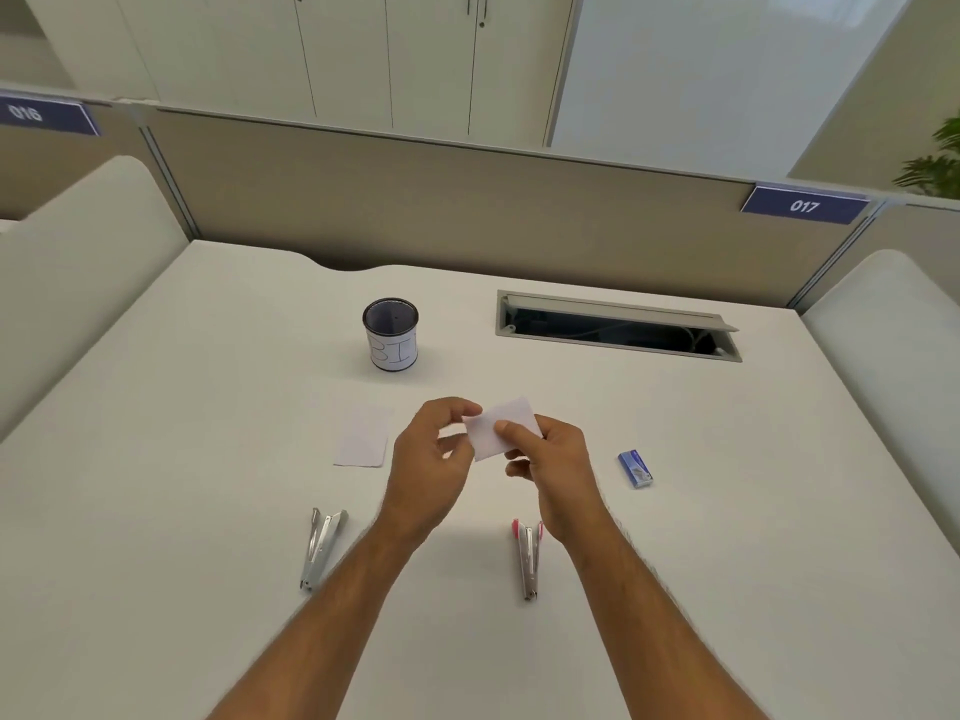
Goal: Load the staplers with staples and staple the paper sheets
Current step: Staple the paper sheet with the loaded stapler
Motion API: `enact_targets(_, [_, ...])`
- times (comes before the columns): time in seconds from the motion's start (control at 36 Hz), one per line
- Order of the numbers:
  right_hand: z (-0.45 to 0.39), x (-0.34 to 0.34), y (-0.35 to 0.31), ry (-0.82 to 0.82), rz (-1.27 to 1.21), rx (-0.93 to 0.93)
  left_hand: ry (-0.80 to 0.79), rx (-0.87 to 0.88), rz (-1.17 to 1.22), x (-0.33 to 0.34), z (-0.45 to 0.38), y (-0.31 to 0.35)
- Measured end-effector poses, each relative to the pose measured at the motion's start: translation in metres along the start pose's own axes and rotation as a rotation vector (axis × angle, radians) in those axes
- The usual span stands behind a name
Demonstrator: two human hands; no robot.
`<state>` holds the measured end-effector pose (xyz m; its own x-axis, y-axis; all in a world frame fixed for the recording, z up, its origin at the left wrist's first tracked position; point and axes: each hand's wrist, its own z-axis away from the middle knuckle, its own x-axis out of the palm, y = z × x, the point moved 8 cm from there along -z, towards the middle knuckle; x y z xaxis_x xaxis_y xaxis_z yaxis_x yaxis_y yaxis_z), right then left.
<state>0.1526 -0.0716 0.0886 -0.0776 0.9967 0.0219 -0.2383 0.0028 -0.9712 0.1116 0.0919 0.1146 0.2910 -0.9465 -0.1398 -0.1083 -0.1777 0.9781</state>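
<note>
Both hands hold a small white paper sheet (pixel 500 427) just above the middle of the white desk (pixel 727 511). My left hand (pixel 434 462) pinches its left edge; my right hand (pixel 553 462) grips its lower right part with the thumb on top. A second white paper sheet (pixel 363 437) lies flat to the left. A silver stapler (pixel 322 546) lies open near my left forearm. A stapler with pink ends (pixel 528 557) lies beside my right wrist. A small blue staple box (pixel 636 468) rests to the right.
A black cup with a white label (pixel 391 335) stands behind the papers. An open cable hatch (pixel 618 327) is set in the desk at the back right. A beige partition (pixel 467 200) closes the far edge, and white side panels (pixel 78 262) flank the desk.
</note>
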Motion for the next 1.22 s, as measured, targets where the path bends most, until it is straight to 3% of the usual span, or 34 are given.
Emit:
enact_targets(0.14, [-0.014,0.026,-0.001,-0.027,-0.095,0.104,-0.154,0.237,-0.400,-0.015,-0.016,-0.006])
enact_targets(0.31, [-0.032,0.070,0.004,-0.073,-0.231,0.282,-0.024,0.351,-0.426,-0.052,-0.048,-0.008])
enact_targets(0.39, [-0.044,0.081,0.001,-0.022,-0.117,0.273,0.054,0.180,-0.217,-0.077,-0.073,-0.019])
enact_targets(0.47, [-0.056,0.090,-0.013,0.023,-0.042,0.097,0.045,-0.090,0.019,-0.092,-0.094,-0.044])
enact_targets(0.56, [-0.067,0.106,-0.025,0.004,0.019,-0.049,0.039,-0.229,0.181,-0.102,-0.109,-0.064])
enact_targets(0.83, [-0.105,0.138,-0.043,0.213,0.358,-0.324,0.052,-0.413,0.285,-0.117,-0.140,-0.103])
enact_targets(1.0, [-0.118,0.162,-0.074,0.351,0.726,-0.647,0.113,-0.525,0.208,-0.133,-0.150,-0.126])
enact_targets(1.22, [-0.161,0.197,-0.064,0.242,1.141,-0.697,0.084,-0.579,0.211,-0.129,-0.156,-0.138])
